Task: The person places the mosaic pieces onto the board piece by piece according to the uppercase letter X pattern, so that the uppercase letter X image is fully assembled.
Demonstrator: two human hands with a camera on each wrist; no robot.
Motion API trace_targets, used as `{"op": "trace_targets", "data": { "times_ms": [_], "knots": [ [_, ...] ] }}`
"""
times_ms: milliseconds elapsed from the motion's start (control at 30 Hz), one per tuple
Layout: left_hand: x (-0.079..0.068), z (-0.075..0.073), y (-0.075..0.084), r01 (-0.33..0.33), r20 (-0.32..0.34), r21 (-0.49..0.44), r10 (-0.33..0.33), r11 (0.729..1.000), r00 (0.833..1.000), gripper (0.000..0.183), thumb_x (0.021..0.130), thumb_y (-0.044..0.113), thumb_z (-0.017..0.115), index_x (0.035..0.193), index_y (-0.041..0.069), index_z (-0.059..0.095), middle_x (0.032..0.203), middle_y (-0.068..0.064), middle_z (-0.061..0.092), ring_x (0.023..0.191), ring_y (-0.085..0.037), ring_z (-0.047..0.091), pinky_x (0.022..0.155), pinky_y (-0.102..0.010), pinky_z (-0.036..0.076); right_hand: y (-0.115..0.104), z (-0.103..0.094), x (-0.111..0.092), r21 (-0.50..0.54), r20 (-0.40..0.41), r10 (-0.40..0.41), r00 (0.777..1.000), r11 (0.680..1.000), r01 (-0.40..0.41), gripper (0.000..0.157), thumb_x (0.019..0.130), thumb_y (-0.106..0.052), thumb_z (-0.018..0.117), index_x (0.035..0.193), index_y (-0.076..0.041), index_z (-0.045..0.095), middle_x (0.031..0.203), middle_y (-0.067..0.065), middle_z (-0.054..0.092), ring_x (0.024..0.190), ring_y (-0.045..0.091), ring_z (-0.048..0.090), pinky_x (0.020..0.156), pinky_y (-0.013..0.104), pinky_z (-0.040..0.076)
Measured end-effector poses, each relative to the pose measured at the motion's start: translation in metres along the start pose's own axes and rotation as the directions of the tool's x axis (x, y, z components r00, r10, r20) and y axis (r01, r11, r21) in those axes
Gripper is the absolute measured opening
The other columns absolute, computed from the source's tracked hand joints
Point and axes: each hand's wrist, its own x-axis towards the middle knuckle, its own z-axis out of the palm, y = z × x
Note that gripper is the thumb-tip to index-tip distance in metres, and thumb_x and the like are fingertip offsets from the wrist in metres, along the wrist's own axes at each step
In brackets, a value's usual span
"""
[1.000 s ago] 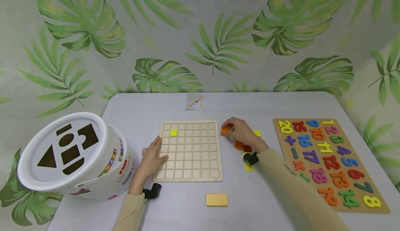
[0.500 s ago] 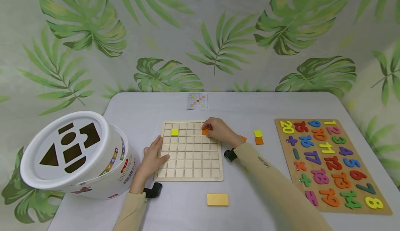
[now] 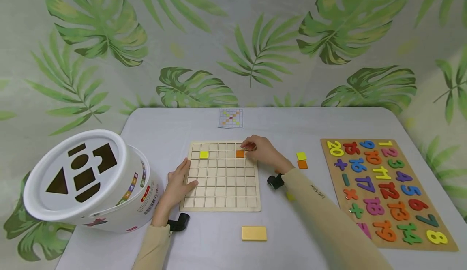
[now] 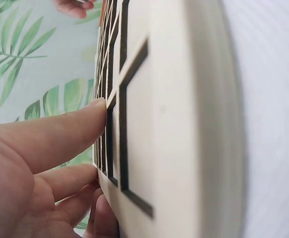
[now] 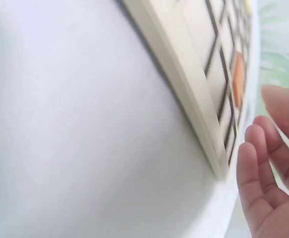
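A square wooden grid board (image 3: pixel 221 212) lies flat on the table. My left hand (image 3: pixel 177 185) rests at its left edge, thumb on the surface and the other fingers along the side; the left wrist view shows the thumb tip (image 4: pixel 99 105) on a grid line. One yellow tile (image 3: pixel 204 154) sits in a cell at the upper left of the grid. An orange tile (image 3: pixel 239 154) lies in a cell of the same row at the upper right. Just right of it hovers my right hand (image 3: pixel 265 151), fingers loosely bent and holding nothing, apart from the tile in the right wrist view.
A small pattern card (image 3: pixel 230 118) lies behind the board. Loose yellow (image 3: pixel 301 156) and orange tiles (image 3: pixel 303 164) lie to the right, others partly under the right arm. A number puzzle board (image 3: pixel 332 168), a white lidded bucket (image 3: pixel 124 197) and a yellow block (image 3: pixel 254 233) stand around.
My right hand carried the orange tile leftward from the table onto the grid, then let go of it and drew back slightly right. My left hand has stayed at the board's edge.
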Motion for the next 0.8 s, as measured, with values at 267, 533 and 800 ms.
{"op": "trace_targets", "data": {
  "times_ms": [267, 533, 800],
  "knots": [
    [0.000, 0.000, 0.000, -0.004, -0.003, 0.002, 0.004, 1.000, 1.000, 0.073, 0.083, 0.001, 0.068, 0.143, -0.014, 0.027, 0.153, -0.026, 0.018, 0.126, -0.040, 0.022, 0.089, -0.047, 0.020, 0.030, -0.045, -0.045, 0.072, -0.109, 0.073, 0.991, 0.995, -0.066, 0.021, 0.089, -0.004, 0.065, 0.110, 0.001, 0.066, 0.103, 0.015, 0.065, 0.089, 0.024, 0.057, 0.083, 0.037, 0.047],
    [0.000, 0.001, -0.002, -0.002, -0.014, 0.003, 0.002, 1.000, 1.000, 0.073, 0.083, 0.001, 0.068, 0.142, -0.014, 0.028, 0.153, -0.026, 0.019, 0.124, -0.040, 0.023, 0.087, -0.045, 0.020, 0.070, -0.080, -0.092, -0.004, -0.159, 0.233, 0.959, 0.972, -0.237, 0.022, 0.092, -0.005, 0.060, 0.113, 0.001, 0.063, 0.110, 0.017, 0.063, 0.100, 0.032, 0.053, 0.087, 0.045, 0.045],
    [0.001, 0.000, -0.001, 0.008, -0.005, -0.002, -0.008, 1.000, 1.000, 0.073, 0.083, 0.001, 0.068, 0.143, -0.013, 0.028, 0.154, -0.025, 0.018, 0.126, -0.040, 0.021, 0.088, -0.046, 0.020, 0.085, -0.084, -0.106, -0.043, -0.155, 0.277, 0.948, 0.957, -0.286, 0.025, 0.090, 0.006, 0.055, 0.113, 0.002, 0.063, 0.119, 0.022, 0.056, 0.109, 0.038, 0.049, 0.091, 0.052, 0.043]
  ]
}}
